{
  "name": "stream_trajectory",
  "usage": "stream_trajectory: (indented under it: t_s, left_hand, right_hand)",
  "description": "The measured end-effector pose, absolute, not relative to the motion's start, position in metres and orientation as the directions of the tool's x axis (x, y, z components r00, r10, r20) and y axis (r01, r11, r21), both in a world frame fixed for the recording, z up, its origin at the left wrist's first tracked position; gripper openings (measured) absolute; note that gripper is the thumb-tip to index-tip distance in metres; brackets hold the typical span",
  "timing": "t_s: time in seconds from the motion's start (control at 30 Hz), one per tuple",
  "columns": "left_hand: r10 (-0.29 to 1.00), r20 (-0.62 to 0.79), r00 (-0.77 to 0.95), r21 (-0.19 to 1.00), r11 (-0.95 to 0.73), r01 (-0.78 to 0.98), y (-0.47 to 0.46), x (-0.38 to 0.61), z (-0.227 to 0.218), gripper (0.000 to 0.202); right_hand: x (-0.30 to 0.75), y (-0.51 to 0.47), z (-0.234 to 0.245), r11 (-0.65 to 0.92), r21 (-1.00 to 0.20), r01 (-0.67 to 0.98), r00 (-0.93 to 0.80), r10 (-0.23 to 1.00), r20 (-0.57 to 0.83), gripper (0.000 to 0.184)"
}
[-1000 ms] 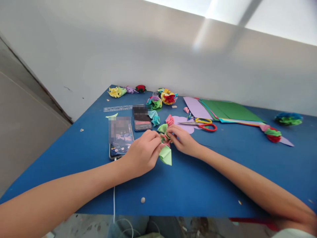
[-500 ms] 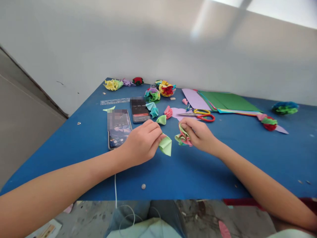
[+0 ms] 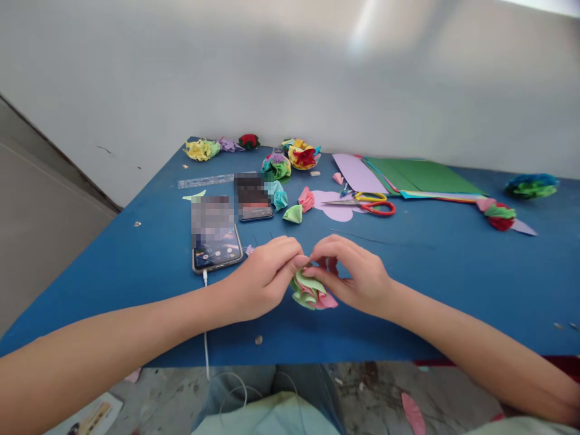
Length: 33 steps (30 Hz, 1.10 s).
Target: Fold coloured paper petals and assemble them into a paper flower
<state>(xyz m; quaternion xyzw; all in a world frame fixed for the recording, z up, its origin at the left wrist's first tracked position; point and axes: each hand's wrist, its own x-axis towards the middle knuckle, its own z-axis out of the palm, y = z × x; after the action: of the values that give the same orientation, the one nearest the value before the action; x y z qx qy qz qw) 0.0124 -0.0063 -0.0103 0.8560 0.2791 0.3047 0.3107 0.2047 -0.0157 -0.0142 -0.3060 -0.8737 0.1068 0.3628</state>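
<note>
Between my two hands is a ruffled paper flower (image 3: 312,296), light green with pink layers, its frilled edge hanging down over the blue table (image 3: 430,254). My left hand (image 3: 272,278) is closed on the top of the flower, thumb pressed against the fingers. From the other side, my right hand (image 3: 357,272) pinches the same flower, its thumb and fingertips meeting close to my left thumb. The part under the fingertips is hidden. Beyond the hands lie a small green folded paper piece (image 3: 292,214) and a pink one (image 3: 307,198).
A charging phone (image 3: 216,241) lies by my left wrist, with a second phone (image 3: 254,196) behind it. Scissors (image 3: 374,207) rest partly on a purple paper shape (image 3: 338,211). Green sheets (image 3: 426,176), a ruler (image 3: 203,181) and several finished flowers (image 3: 304,157) line the back.
My hands have come together from apart. My right hand has brought the ruffled flower inward and downward. The light green piece in my left hand no longer shows separately.
</note>
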Motion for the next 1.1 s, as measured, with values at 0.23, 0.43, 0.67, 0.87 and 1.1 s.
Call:
stream_trajectory:
  t_s: [0.23,0.43,0.67,0.87,1.1]
  left_hand:
    - [0.557,0.357,0.75,0.609,-0.747,0.265,-0.01,0.008,-0.004,0.022]
    - [0.528,0.288,0.799,0.528,-0.784,0.327,-0.007,0.004,0.005,0.016]
    - [0.502,0.309,0.808,0.465,-0.82,0.332,-0.007,0.004,0.006,0.02]
    - [0.455,0.343,0.822,0.319,-0.879,0.353,-0.004,0.002,0.005,0.022]
    - [0.367,0.374,0.852,0.131,-0.93,0.343,-0.001,0.0,0.004,0.027]
  right_hand:
    - [0.208,-0.015,-0.014,0.821,-0.383,0.423,-0.653,0.57,0.499,0.005]
    - [0.209,-0.016,-0.015,0.805,-0.417,0.423,-0.65,0.59,0.479,0.008]
    - [0.212,-0.017,-0.015,0.796,-0.405,0.45,-0.672,0.601,0.434,0.012]
    - [0.215,-0.02,-0.017,0.817,-0.321,0.478,-0.686,0.576,0.444,0.02]
    - [0.215,-0.021,-0.01,0.843,-0.228,0.487,-0.751,0.537,0.384,0.023]
